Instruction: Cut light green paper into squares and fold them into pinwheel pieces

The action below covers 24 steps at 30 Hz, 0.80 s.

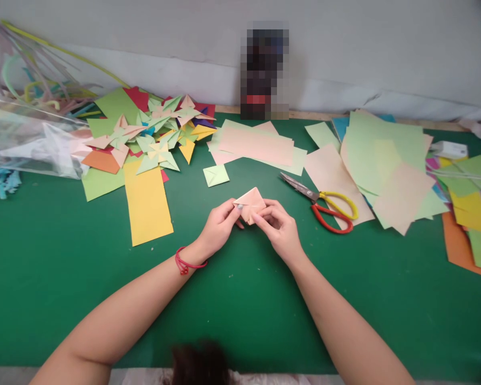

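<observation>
Pale pink paper [253, 198], folded small with a point at the top, sits at the middle of the dial, raised between two hands over the green bench [240, 310]. The left hand [219, 227] pinches its left edge, thumb in front. The right hand [281, 229] grips the lower right edge between thumb and curled fingers. A red cord bracelet [190, 264] circles the left wrist.

Taking the pink paper as centre and the wall as twelve, a small light green folded square [216, 175] lies near at between ten and eleven o'clock. Scissors [313, 197] with one yellow and one red handle rest at three, blades partly apart, tips towards ten. At twelve are pink and green paper strips [256, 143]; further off at ten is a heap of folded paper stars [158, 152]. A yellow sheet [148, 208] lies at nine, and a clear plastic bag [36, 141] lies well away between nine and ten. Larger green and pink sheets [385, 155] overlap between two and three, beyond the scissors.
</observation>
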Each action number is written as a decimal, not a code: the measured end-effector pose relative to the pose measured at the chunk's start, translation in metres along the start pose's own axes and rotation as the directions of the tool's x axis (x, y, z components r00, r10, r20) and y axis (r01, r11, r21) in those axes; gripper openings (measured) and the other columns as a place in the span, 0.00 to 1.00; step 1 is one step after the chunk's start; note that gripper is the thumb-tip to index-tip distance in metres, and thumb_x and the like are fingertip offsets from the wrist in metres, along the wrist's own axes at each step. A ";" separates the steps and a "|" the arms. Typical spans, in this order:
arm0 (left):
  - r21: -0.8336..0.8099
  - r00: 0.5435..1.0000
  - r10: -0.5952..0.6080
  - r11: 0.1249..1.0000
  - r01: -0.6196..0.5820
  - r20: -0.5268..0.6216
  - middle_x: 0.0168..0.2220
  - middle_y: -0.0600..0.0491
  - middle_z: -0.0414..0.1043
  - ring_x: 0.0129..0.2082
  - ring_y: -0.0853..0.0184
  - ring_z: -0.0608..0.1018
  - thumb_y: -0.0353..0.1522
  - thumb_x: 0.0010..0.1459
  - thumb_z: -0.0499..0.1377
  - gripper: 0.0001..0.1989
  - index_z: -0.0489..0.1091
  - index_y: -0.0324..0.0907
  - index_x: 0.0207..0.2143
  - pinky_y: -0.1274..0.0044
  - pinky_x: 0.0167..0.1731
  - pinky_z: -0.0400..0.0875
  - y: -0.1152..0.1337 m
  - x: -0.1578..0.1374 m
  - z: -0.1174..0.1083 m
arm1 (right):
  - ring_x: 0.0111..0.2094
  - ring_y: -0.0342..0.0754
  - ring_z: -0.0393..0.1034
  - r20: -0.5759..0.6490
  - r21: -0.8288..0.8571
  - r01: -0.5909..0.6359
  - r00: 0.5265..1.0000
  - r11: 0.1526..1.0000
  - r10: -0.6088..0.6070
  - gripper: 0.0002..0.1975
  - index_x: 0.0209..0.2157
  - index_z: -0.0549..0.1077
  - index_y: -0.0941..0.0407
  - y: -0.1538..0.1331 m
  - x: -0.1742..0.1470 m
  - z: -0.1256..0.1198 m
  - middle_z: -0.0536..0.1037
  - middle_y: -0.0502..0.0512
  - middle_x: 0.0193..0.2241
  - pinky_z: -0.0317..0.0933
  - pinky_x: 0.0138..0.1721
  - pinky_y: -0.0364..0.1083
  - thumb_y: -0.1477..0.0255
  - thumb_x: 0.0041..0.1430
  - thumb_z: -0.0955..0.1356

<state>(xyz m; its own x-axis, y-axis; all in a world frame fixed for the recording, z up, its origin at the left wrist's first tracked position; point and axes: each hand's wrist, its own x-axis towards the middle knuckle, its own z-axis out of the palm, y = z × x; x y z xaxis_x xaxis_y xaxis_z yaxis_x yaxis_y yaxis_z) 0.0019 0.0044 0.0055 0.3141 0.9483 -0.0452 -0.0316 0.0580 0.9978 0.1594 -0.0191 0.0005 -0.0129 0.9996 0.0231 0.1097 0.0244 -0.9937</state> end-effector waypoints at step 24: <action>0.178 0.999 0.024 0.983 -0.033 0.049 0.25 0.56 0.65 0.25 0.72 0.71 0.37 0.62 0.48 0.14 0.64 0.39 0.27 0.79 0.29 0.66 -0.002 -0.001 -0.001 | 0.32 0.42 0.68 -0.013 -0.082 0.048 0.999 0.995 -0.049 0.07 0.25 0.71 0.56 0.002 -0.002 0.001 0.68 0.53 0.39 0.65 0.34 0.45 0.68 0.55 0.67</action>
<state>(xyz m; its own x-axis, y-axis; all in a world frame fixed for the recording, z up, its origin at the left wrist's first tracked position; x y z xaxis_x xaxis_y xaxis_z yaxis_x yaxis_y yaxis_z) 0.0004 0.0038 0.0037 0.3590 0.9332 -0.0185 0.1279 -0.0295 0.9913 0.1586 -0.0208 -0.0011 -0.0052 0.9973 0.0733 0.1902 0.0730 -0.9790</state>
